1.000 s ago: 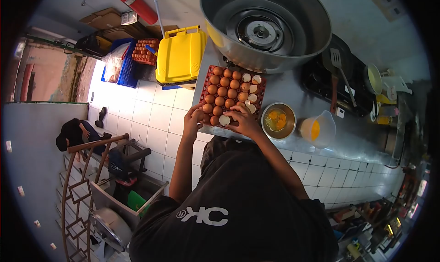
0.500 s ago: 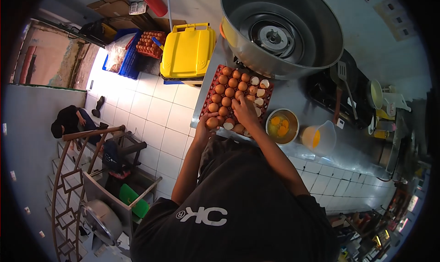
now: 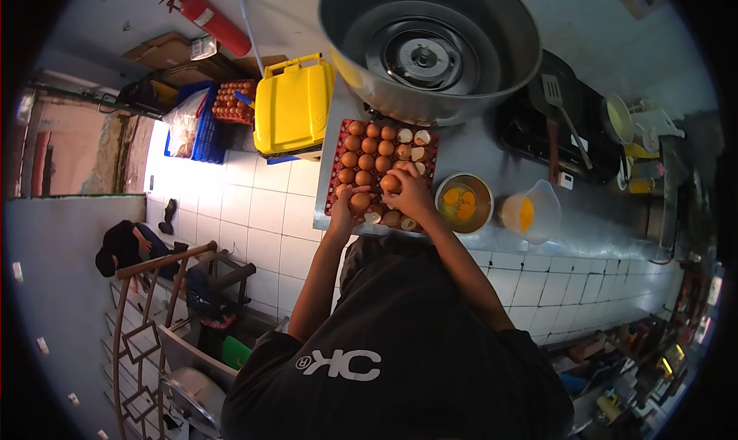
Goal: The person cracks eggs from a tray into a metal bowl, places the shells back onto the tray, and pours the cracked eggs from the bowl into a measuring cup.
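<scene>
A red egg tray lies on the steel counter, with brown eggs in its left part and cracked shells along its right side and near edge. Over the tray's near left corner, my left hand is closed around a brown egg. Just right of it, my right hand grips another brown egg in its fingertips. To the right of the tray stands a metal bowl with several yolks in it. Beyond that bowl is a translucent plastic jug with yellow egg inside.
A large round metal drum stands behind the tray. A spatula lies across the black stove at the right. On the floor to the left are a yellow lidded bin, a blue crate and more eggs. A person sits on the stairs.
My right hand has drawn back from the tray's middle toward my left hand, now with an egg in its fingers. My left hand still holds its egg. The camera view has shifted.
</scene>
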{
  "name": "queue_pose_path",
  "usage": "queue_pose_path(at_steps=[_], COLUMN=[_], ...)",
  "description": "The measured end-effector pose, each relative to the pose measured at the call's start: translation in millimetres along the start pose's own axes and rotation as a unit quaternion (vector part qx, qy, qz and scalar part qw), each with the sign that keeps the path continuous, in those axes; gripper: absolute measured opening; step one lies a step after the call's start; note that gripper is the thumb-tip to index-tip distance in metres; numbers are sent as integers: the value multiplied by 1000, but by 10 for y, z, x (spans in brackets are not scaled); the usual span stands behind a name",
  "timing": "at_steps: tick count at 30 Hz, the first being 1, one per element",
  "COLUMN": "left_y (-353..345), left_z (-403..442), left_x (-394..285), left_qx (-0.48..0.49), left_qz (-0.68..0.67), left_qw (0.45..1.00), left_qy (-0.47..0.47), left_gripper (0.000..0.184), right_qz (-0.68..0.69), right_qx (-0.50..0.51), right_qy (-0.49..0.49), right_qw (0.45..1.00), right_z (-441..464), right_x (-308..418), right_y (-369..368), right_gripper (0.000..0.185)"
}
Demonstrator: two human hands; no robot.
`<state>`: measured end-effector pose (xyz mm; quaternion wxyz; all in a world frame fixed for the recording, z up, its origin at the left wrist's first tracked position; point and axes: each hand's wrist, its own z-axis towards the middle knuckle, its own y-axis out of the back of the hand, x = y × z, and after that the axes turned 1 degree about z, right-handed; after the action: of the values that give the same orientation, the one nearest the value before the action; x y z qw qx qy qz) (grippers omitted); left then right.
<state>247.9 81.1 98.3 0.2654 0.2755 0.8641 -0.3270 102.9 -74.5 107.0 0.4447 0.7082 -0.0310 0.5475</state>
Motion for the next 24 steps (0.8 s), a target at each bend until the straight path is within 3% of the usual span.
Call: queue_pose_path(at_steps=[1, 4, 5, 7, 9, 10, 11, 13, 14, 16, 19, 21, 22, 23, 24], left_y=[-86, -567, -783, -1029, -1332, -1461, -1581, -1841, -1946, -2014, -2047, -2034, -2015, -1994, -1968], left_z=[33, 174, 212, 454, 641, 709, 776, 785, 777, 794, 758, 751, 745, 730, 705], left_x=[-22, -14, 0, 117, 308, 394, 467, 476, 489, 557, 573, 530, 519, 512, 509], left_qx=[-2, 55, 66, 202, 250, 259, 275, 298, 288, 288, 285, 289, 293, 295, 283], left_qz=[45, 73, 95, 78, 99, 102, 108, 122, 114, 148, 190, 206, 220, 224, 284], left_qw=[999, 996, 993, 970, 954, 951, 942, 929, 928, 918, 915, 915, 915, 914, 914], left_qy=[22, 15, -1, 107, 135, 136, 159, 184, 206, 231, 214, 191, 168, 169, 63], left_gripper=[51, 49, 47, 58, 67, 67, 70, 74, 78, 87, 86, 79, 72, 72, 61], right_qz=[15, 43, 115, 179, 217, 128, 123, -24, -55, -51, -39, 175, 175, 303, 426], right_qx=[-42, -102, -123, -153, -253, -286, -295, -328, -275, -263, -274, -356, -360, -363, -356], right_qy=[28, -11, -54, -95, -47, -29, -30, 52, 22, 4, -13, -60, -61, -130, -196], right_qw=[999, 994, 984, 967, 942, 949, 947, 943, 960, 963, 961, 916, 914, 871, 808], right_z=[-77, -443, -572, -741, -922, -983, -1043, -1152, -1205, -1275, -1341, -1356, -1382, -1407, -1406], right_x=[-103, -424, -538, -530, -304, -185, -186, -201, -264, -284, -307, -476, -548, -624, -622], right_y=[136, 514, 612, 838, 1184, 1320, 1354, 1371, 1328, 1335, 1334, 1231, 1207, 1196, 1216], right_gripper=[52, 51, 50, 49, 47, 50, 50, 50, 51, 51, 47, 38, 38, 36, 35])
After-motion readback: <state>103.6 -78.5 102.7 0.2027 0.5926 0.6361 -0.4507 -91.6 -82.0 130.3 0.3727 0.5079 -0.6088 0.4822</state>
